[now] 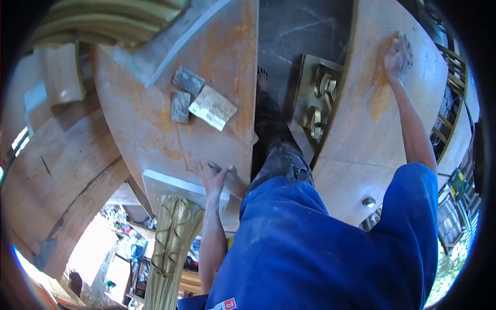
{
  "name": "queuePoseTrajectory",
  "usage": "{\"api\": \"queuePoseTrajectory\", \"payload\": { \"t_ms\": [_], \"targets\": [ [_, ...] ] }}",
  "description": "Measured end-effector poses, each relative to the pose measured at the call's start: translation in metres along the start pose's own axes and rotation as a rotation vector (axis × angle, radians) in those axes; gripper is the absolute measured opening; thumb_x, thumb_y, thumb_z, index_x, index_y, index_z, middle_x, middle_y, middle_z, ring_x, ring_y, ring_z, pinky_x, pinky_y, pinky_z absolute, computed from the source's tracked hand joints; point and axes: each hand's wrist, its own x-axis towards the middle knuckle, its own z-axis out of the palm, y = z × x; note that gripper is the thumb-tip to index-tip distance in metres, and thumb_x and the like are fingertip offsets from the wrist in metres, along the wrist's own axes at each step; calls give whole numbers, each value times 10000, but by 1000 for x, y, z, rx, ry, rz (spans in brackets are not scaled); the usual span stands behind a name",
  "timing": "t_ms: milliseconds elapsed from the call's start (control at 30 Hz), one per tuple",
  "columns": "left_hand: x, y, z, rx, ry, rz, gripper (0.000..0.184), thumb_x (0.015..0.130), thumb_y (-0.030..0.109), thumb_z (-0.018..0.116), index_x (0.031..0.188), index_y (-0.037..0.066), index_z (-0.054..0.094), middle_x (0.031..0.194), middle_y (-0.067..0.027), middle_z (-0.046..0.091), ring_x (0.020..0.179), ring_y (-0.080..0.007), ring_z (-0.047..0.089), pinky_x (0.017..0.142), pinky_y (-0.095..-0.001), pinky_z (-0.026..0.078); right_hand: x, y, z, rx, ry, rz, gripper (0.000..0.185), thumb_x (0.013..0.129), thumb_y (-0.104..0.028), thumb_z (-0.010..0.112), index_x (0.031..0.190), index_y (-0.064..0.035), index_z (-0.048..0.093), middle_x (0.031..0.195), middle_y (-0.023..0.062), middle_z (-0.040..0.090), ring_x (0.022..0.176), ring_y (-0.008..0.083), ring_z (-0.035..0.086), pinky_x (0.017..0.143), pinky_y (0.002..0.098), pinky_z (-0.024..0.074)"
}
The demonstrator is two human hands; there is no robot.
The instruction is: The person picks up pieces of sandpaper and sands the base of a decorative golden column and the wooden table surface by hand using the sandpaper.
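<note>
My left hand (214,176) rests on the left wooden panel (227,62), thumb spread from the fingers, holding nothing. It lies beside a white slab (160,178) above a gold-painted fluted leg (168,232). Farther up that panel are two grey blocks (189,80) and a creased piece of printed sandpaper or paper (213,107). Out to the right, my right hand (395,62) presses on the right wooden panel (356,119), fingers closed over something greyish whose kind I cannot make out. Orange-brown stains mark both panels.
Between the panels, my leg (281,155) and bare foot stand on the dark floor (299,31). A gold panel with carved scrolls (318,93) leans there. A small round shiny object (368,202) sits on the right panel. More gold carving (108,23) is at upper left.
</note>
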Motion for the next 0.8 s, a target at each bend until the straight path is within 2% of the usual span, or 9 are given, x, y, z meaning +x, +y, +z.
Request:
{"api": "queuePoseTrajectory", "payload": {
  "t_ms": [100, 167, 200, 267, 367, 433, 633, 767, 800],
  "targets": [
    [0, 4, -2, 5, -14, -8, 589, 706, 266, 935, 947, 12, 463, 948, -142, 461, 855, -292, 491, 797, -416, 468, 1, -13, -9, -12, -45, 59, 476, 1050, -368, 455, 1429, -120, 600, 1472, 113, 605, 1329, 330, 574, 1101, 467, 440],
    [2, -1, -4, 91, -18, 39, 593, 716, 264, 938, 962, 12, 462, 911, -129, 488, 803, -271, 508, 768, -407, 482, 2, -22, -21, -4, -109, 69, 510, 1026, -385, 483, 1464, -138, 565, 1512, 84, 567, 1370, 337, 526, 1120, 496, 403],
    [1, 3, -8, 116, -29, 71, 593, 716, 264, 938, 962, 12, 462, 911, -129, 488, 803, -271, 508, 768, -407, 482, 10, -35, -22, -114, -125, 150, 547, 1030, -414, 476, 1509, -154, 520, 1539, 64, 547, 1388, 314, 510, 1119, 497, 385],
    [0, 10, -13, 6, -118, 5, 587, 742, 270, 935, 973, 17, 457, 854, -102, 513, 729, -234, 514, 714, -380, 486, 28, -65, -61, 205, -252, 327, 625, 1026, -407, 469, 1540, -52, 465, 1637, 166, 404, 1546, 368, 291, 1258, 543, 167],
    [7, 3, -16, 111, -138, 57, 569, 770, 270, 925, 980, 21, 458, 814, -77, 510, 688, -206, 510, 687, -348, 484, 32, -71, -71, 150, -263, 394, 621, 1021, -398, 477, 1535, -48, 469, 1634, 154, 412, 1535, 378, 303, 1250, 559, 183],
    [11, 1, -16, 85, -98, 106, 491, 809, 341, 904, 774, 26, 530, 708, -27, 481, 600, -141, 454, 567, -299, 427, 38, -72, -78, 149, -312, 408, 605, 1016, -377, 470, 1515, -35, 485, 1629, 159, 417, 1523, 396, 312, 1244, 585, 178],
    [26, 24, -28, 372, -347, -34, 558, 834, 343, 879, 558, 62, 483, 549, 22, 420, 473, -112, 356, 456, -293, 337, 41, -70, -81, 160, -244, 399, 592, 1011, -358, 459, 1500, -26, 495, 1623, 164, 422, 1517, 410, 313, 1241, 606, 170],
    [31, 12, -25, 418, -277, 125, 659, 841, 330, 868, 429, 97, 409, 450, 55, 338, 404, -105, 258, 402, -292, 259, 78, -65, -110, 351, -1244, 641, 587, 1008, -345, 451, 1496, -22, 494, 1623, 164, 420, 1515, 420, 310, 1237, 624, 166],
    [31, 14, -26, 426, -273, 125, 659, 841, 330, 868, 429, 97, 409, 450, 55, 338, 404, -105, 258, 402, -292, 259, 78, -65, -110, 359, -1244, 646, 587, 1008, -345, 451, 1496, -22, 494, 1623, 164, 420, 1515, 420, 310, 1237, 624, 166]
  ]
}}
